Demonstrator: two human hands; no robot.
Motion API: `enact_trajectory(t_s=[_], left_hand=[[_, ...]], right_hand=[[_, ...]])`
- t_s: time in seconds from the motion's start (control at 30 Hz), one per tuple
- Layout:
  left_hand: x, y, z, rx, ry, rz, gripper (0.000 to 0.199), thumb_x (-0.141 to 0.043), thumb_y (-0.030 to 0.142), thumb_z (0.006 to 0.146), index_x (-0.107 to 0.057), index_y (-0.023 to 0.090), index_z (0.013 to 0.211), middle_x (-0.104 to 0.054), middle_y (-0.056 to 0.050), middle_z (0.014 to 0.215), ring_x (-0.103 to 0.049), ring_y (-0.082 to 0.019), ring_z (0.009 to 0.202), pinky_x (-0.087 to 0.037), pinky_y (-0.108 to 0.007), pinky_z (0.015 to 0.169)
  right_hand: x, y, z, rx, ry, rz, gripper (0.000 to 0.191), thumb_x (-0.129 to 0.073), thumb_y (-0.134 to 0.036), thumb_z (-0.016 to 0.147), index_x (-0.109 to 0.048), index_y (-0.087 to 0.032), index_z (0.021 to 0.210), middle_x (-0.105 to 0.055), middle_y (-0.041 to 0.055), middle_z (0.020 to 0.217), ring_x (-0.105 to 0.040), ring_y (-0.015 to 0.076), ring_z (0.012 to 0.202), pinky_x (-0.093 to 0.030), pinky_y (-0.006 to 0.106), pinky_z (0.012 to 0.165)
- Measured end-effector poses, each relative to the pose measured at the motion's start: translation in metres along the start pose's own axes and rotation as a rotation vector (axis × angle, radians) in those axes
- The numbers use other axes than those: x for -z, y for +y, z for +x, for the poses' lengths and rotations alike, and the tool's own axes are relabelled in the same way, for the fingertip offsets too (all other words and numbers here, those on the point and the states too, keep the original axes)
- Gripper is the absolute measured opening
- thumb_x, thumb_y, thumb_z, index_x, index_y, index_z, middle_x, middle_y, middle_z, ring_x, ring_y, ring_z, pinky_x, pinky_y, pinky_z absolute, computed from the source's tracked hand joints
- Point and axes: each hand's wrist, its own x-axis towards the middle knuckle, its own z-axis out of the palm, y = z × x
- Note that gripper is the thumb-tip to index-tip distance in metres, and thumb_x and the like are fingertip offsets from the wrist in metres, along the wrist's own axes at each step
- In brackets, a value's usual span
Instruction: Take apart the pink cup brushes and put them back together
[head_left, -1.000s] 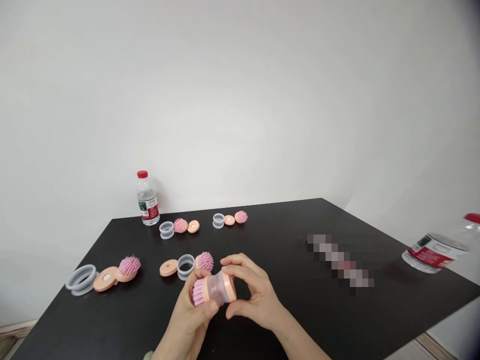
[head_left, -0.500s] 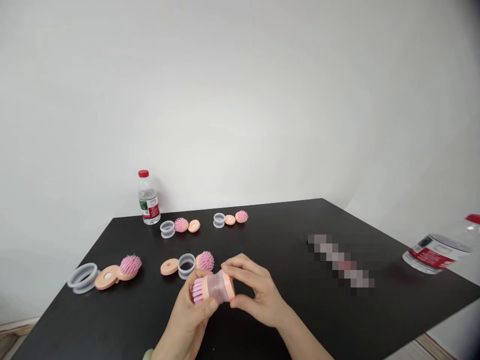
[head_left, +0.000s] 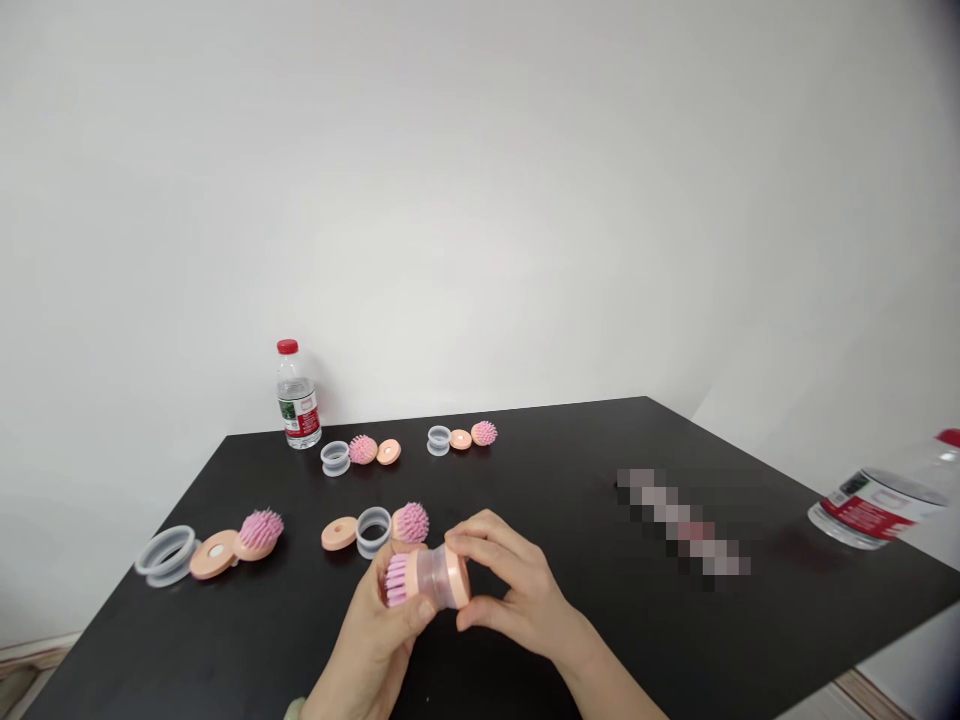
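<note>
Left set: a clear ring [head_left: 165,556], a peach disc [head_left: 214,554] and a pink bristle head [head_left: 261,530] are left lying apart on the black table [head_left: 525,450].
Left hand [head_left: 371,640]: the brush [head_left: 427,580] is gripped at its bristle end, with the fingers [head_left: 373,580] pressed together.
Brush: it is put together and held up above the near middle of the table.
Right hand [head_left: 521,590]: the clear cup [head_left: 439,578] is pinched between fingers [head_left: 487,525] and thumb.
Right edge: a tilted water bottle [head_left: 874,510] is seen.

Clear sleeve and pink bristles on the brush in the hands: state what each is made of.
The clear cylindrical sleeve looks like glossy translucent plastic, as light passes through. The pink bristles look like matte soft plastic or silicone; unclear which.
</note>
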Motion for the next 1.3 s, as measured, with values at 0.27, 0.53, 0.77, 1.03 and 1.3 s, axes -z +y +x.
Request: enact_trajectory(t_s=[0.27,0.53,0.77,1.03,1.3], left_hand=[[-0.009,0.005,-0.002,-0.015,0.031,-0.027,0.057,-0.099,0.03,0.046,-0.067,0.02,0.092,-0.076,-0.004,0.083,-0.068,-0.019,0.078,-0.049,-0.027,0.075],[-0.011,0.007,-0.002,-0.122,0.063,0.069,0.052,-0.097,0.022,0.045,-0.066,0.023,0.086,-0.075,0.0,0.077,-0.068,-0.018,0.072,-0.05,-0.027,0.072],[-0.008,0.011,-0.004,-0.217,0.103,0.31,0.052,-0.096,0.029,0.047,-0.067,0.024,0.089,-0.068,0.0,0.081,-0.061,-0.019,0.074,-0.047,-0.027,0.067],[-0.011,0.011,-0.006,-0.35,0.158,0.458,0.047,-0.095,0.034,0.051,-0.07,0.025,0.09,-0.062,0.001,0.08,-0.054,-0.017,0.069,-0.043,-0.026,0.064],[0.002,0.016,-0.004,-0.458,0.117,0.826,0.043,-0.09,0.019,0.057,-0.072,0.024,0.095,-0.066,-0.003,0.089,-0.063,-0.025,0.08,-0.05,-0.033,0.074]], right_hand=[[0.0,0.001,-0.003,0.033,-0.015,-0.092,0.053,-0.064,-0.055,0.09,-0.059,-0.022,0.131,-0.069,0.012,0.104,-0.064,0.0231,0.086,-0.058,0.039,0.076],[0.0,0.0,-0.005,-0.077,-0.096,-0.061,0.048,-0.058,-0.056,0.094,-0.061,-0.021,0.126,-0.069,0.0124,0.106,-0.064,0.0244,0.088,-0.059,0.039,0.077],[-0.006,0.001,-0.008,-0.178,-0.068,0.106,0.047,-0.063,-0.051,0.093,-0.057,-0.025,0.131,-0.065,0.0111,0.116,-0.06,0.0234,0.1,-0.063,0.032,0.073],[-0.006,-0.001,-0.006,-0.279,-0.071,0.122,0.05,-0.062,-0.061,0.09,-0.061,-0.022,0.121,-0.064,0.0069,0.096,-0.063,0.0199,0.084,-0.06,0.031,0.072],[-0.009,0.007,-0.008,-0.557,-0.101,0.488,0.036,-0.072,-0.049,0.087,-0.065,-0.022,0.11,-0.064,0.0002,0.087,-0.06,0.0142,0.074,-0.052,0.026,0.067]])
